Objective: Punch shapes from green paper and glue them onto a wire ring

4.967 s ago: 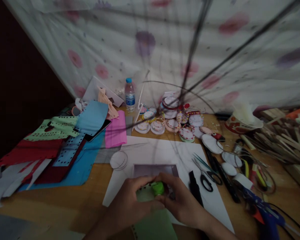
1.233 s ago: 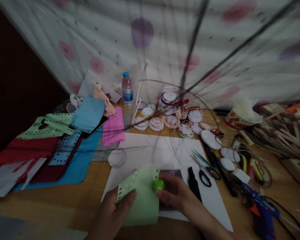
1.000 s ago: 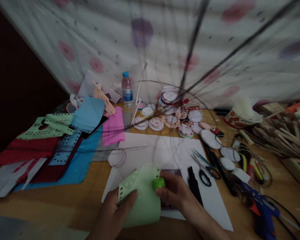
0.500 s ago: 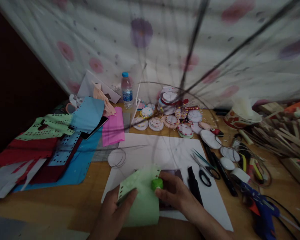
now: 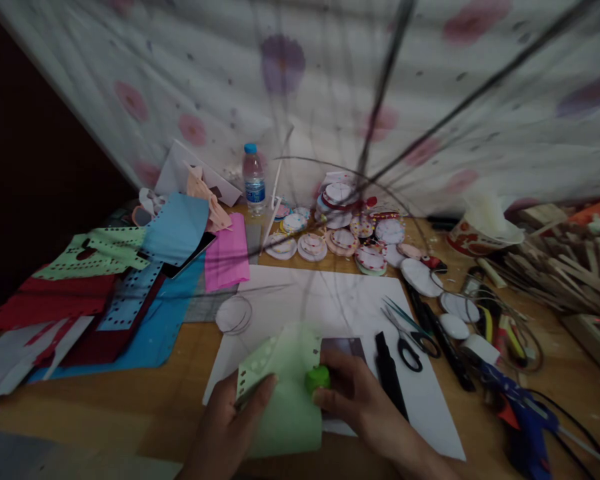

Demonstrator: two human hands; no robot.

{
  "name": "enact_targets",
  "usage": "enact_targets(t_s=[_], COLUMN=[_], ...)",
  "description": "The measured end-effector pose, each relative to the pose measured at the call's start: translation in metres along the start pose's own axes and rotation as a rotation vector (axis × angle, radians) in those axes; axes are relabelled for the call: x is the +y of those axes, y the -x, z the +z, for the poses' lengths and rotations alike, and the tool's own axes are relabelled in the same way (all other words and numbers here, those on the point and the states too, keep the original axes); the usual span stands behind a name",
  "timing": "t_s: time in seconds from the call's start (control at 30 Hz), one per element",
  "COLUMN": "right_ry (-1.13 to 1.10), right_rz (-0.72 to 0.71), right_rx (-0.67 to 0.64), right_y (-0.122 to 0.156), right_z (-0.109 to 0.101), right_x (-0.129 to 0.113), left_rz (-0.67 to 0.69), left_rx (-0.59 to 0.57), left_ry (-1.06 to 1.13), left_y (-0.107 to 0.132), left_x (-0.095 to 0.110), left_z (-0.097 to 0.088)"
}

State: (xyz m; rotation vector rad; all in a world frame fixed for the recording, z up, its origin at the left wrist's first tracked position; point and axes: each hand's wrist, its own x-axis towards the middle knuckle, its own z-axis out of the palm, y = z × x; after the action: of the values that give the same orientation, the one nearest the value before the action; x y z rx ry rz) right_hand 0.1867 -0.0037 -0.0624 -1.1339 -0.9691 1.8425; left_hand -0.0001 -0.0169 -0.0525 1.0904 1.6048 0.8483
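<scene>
My left hand (image 5: 237, 413) grips a sheet of light green paper (image 5: 287, 417) by its left side, thumb on top. Small shaped holes run along the paper's left and upper right edges. At the right edge of the sheet, my right hand (image 5: 353, 393) is closed on a small bright green craft punch (image 5: 317, 379). The punch sits against the paper's edge, just below a few holes. Part of a dark flat piece (image 5: 347, 348) shows behind my right hand, on a large white sheet (image 5: 300, 293).
Scissors (image 5: 410, 353), a black cutter (image 5: 391, 380) and a blue glue gun (image 5: 523, 413) lie to the right. Decorated round paper pieces (image 5: 313, 247) and a water bottle (image 5: 253, 180) stand at the back. Coloured punched papers (image 5: 80, 293) pile up on the left. Wooden sticks (image 5: 575, 267) fill the far right.
The punch and my right hand have shifted slightly down along the paper's right edge. The left hand keeps its hold on the green paper.
</scene>
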Motion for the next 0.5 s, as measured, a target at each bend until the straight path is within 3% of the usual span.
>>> enact_targets(t_s=[0.3, 0.5], right_ry=[0.005, 0.151], right_rz=[-0.003, -0.023], right_rx=[-0.078, -0.038], right_y=[-0.006, -0.001], right_z=[-0.0066, -0.0047], right_x=[0.0094, 0.0082], left_rz=[-0.005, -0.01], left_rx=[0.055, 0.106], left_ry=[0.055, 0.087], left_y=[-0.0027, -0.0066], left_x=[-0.001, -0.0015], left_z=[0.0011, 0.0002])
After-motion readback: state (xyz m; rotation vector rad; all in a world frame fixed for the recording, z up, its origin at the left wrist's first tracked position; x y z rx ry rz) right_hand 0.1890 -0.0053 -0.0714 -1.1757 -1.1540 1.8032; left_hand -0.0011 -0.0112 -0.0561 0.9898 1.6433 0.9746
